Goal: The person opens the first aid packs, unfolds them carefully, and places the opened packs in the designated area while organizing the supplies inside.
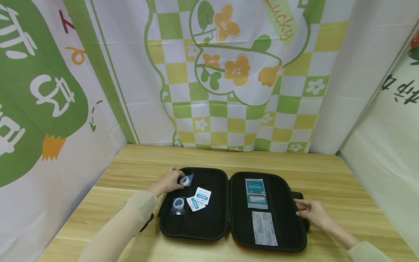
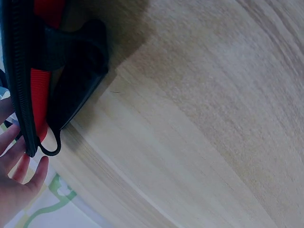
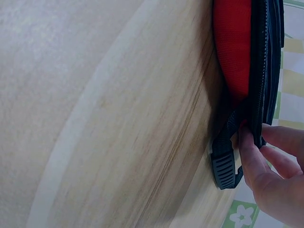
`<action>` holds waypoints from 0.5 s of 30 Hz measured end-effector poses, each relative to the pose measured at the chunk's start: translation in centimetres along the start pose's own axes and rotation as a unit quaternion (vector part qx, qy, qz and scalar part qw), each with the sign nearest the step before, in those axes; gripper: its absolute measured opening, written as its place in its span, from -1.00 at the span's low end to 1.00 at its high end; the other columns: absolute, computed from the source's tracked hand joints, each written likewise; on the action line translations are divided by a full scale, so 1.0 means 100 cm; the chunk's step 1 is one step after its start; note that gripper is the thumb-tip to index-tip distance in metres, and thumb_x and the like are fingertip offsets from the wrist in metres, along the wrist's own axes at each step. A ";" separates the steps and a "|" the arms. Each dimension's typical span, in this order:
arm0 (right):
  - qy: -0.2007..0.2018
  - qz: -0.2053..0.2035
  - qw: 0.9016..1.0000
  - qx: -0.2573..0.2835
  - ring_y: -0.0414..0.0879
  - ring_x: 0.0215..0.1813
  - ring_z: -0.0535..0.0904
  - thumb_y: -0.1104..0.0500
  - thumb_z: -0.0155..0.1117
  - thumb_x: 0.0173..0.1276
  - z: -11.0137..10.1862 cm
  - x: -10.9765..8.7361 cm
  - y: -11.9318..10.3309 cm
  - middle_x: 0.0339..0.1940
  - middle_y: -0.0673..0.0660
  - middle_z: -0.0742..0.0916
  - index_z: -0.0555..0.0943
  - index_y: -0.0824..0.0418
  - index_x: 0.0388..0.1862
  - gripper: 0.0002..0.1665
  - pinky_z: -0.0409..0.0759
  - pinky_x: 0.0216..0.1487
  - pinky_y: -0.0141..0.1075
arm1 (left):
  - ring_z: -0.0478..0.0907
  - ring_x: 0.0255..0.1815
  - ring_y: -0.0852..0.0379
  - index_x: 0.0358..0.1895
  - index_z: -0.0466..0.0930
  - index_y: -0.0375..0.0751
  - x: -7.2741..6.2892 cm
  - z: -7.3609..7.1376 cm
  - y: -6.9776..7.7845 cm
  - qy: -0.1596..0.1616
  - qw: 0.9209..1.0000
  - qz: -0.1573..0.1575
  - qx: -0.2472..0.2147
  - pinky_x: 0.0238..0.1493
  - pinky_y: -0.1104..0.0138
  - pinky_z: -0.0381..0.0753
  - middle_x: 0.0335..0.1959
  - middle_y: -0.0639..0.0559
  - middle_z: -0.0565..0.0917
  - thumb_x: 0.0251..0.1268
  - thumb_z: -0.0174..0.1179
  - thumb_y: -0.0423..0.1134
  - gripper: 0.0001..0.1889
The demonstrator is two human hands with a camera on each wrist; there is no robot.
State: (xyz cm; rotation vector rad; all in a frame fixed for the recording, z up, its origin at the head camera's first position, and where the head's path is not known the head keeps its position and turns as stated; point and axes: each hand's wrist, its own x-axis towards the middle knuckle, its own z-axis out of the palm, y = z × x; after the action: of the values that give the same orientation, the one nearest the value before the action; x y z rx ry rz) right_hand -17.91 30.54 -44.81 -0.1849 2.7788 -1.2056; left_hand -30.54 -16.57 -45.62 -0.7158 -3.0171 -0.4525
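A zippered case point(image 1: 209, 225), black inside and red outside, lies spread open on the table. At the top left corner of its left half, my left hand point(image 1: 171, 181) grips the rim, fingertips beside a small packaged tape roll point(image 1: 185, 181). My right hand point(image 1: 312, 212) holds the right half's outer edge; in the right wrist view its thumb and fingers point(image 3: 280, 137) pinch the zippered rim, close to the black handle strap point(image 3: 223, 166). A second wrapped roll point(image 1: 178, 204) and two small white-and-blue packets point(image 1: 203, 195) lie in the left half.
In the right half lie a teal packet point(image 1: 256, 193) and a white printed strip packet point(image 1: 264, 228). Another black strap point(image 2: 80, 76) sticks out from the case's left side. The wooden table point(image 1: 347, 189) runs back to a patterned curtain point(image 1: 235, 120), with white cloth on both sides.
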 end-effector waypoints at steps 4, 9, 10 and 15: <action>-0.001 0.000 1.000 0.002 0.30 -0.08 0.49 0.42 0.21 0.04 -0.001 0.000 0.000 -0.15 0.53 0.55 0.35 0.63 0.03 -0.46 0.58 -0.33 -0.32 | 0.32 -0.04 -0.07 -0.20 0.55 -0.30 0.001 0.002 -0.001 0.002 1.000 -0.009 -0.003 -0.06 0.14 0.40 -0.23 -0.10 0.59 -0.20 0.39 -0.27 -0.61; -0.003 0.003 1.000 0.004 0.30 -0.07 0.49 0.40 0.21 0.06 -0.001 0.000 0.000 -0.14 0.53 0.55 0.35 0.62 0.04 -0.45 0.58 -0.32 -0.31 | 0.33 -0.08 -0.05 -0.28 0.53 -0.24 0.002 0.004 -0.002 0.011 1.000 0.002 0.008 -0.09 0.16 0.39 -0.30 -0.04 0.59 -0.24 0.41 -0.27 -0.64; -0.004 0.003 1.000 0.003 0.30 -0.07 0.48 0.40 0.21 0.06 -0.001 0.000 0.000 -0.14 0.53 0.55 0.34 0.62 0.04 -0.45 0.58 -0.32 -0.30 | 0.32 -0.08 -0.05 -0.30 0.53 -0.22 0.003 0.004 -0.002 0.010 1.000 0.003 0.009 -0.10 0.17 0.39 -0.32 -0.03 0.59 -0.25 0.41 -0.26 -0.65; -0.004 0.005 1.000 0.003 0.29 -0.06 0.48 0.39 0.21 0.07 -0.001 0.000 0.001 -0.13 0.53 0.55 0.35 0.61 0.04 -0.45 0.58 -0.30 -0.29 | 0.30 -0.08 -0.04 -0.33 0.49 -0.15 0.004 0.002 0.001 0.001 1.000 0.000 0.012 -0.14 0.15 0.40 -0.39 0.01 0.56 -0.27 0.42 -0.25 -0.65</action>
State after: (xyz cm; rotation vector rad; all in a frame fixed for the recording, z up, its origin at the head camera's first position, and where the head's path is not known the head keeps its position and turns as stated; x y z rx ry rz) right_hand -17.92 30.70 -44.85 -0.1738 2.7662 -1.2070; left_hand -30.81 -16.29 -45.77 -0.7132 -3.0145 -0.4175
